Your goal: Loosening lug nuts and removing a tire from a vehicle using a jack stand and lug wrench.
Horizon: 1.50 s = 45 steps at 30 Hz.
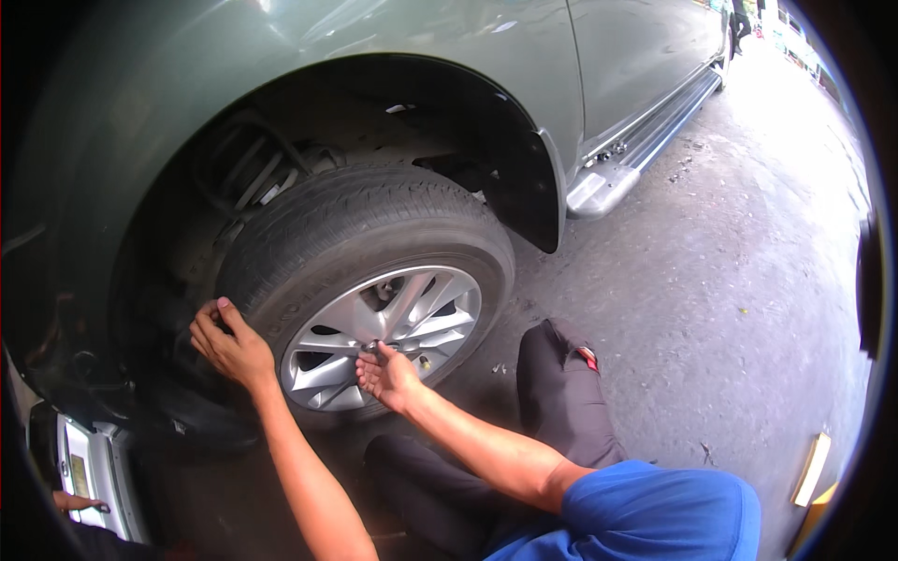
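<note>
A black tyre [365, 210] on a silver spoked alloy wheel [354, 316] sits in the front wheel arch of a grey-green vehicle [486, 37]. My right hand [391, 378] is at the wheel's centre, its fingers curled and thumb raised close to the lug nuts [372, 347]. Whatever its fingers pinch is too small to make out. Beside the tyre's left sidewall, my left hand [236, 352] is held up with its fingers loosely bent and apart, and nothing shows in it. Whether its fingertips touch the rubber cannot be made out.
A black mud flap [547, 192] and a silver side step [603, 190] lie behind the wheel. My bent knee [552, 365] rests near the tyre on grey concrete [692, 309]. Another person's hand [82, 503] shows by a white vehicle [82, 444]; a pale yellow block [811, 469] lies lower right.
</note>
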Each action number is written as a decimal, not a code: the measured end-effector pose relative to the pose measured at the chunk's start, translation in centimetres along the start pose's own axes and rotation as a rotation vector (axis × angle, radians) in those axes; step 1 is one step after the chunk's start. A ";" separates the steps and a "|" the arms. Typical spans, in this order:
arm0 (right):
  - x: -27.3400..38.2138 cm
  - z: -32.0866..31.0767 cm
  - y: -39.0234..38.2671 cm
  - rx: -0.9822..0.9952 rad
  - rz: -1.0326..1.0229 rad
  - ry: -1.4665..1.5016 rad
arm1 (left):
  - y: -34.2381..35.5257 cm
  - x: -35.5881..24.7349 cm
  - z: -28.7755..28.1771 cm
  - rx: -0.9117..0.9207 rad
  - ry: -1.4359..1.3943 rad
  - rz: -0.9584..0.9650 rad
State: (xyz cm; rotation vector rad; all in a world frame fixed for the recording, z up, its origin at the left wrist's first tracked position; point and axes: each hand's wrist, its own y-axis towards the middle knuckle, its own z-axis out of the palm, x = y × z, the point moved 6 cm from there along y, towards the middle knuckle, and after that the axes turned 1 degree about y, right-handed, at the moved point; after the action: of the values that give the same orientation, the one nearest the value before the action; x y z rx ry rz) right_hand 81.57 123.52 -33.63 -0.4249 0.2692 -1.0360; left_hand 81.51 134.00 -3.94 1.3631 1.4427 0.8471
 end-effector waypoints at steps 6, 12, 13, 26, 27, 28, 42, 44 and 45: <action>-1.0 -0.2 -0.5 -0.088 -0.120 -0.113 | 0.1 -0.2 -0.3 0.008 0.005 -0.010; 0.4 -0.7 0.2 -0.044 -0.146 -0.108 | 0.0 -1.2 -0.1 -0.028 -0.032 0.002; -0.2 -0.3 -0.2 -0.037 -0.134 -0.115 | 0.1 -1.0 -0.3 -0.028 -0.024 0.013; 1.2 -1.5 1.0 0.095 0.051 -0.042 | 0.7 -1.2 -1.2 -0.039 -0.046 -0.036; 1.1 -1.3 1.0 0.100 0.041 -0.048 | 0.6 -1.0 -1.3 -0.052 -0.060 -0.047; 2.2 -1.6 2.0 0.166 -0.004 -0.050 | 0.7 -1.4 -1.2 -0.064 -0.078 -0.057; 1.7 -2.1 1.6 0.045 -0.106 -0.184 | 0.4 0.0 -2.1 -0.049 -0.058 -0.110; 0.5 -1.1 0.7 0.203 0.080 -0.124 | 0.4 0.1 -2.3 -0.056 -0.048 -0.110; 0.7 -1.0 1.1 0.252 0.087 -0.123 | 0.5 0.0 -2.1 -0.054 -0.055 -0.112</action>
State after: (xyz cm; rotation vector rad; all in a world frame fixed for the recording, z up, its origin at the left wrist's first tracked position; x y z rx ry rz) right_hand 82.35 123.18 -34.99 -0.2453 0.0455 -0.9410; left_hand 79.71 134.30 -2.82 1.2439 1.4298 0.7655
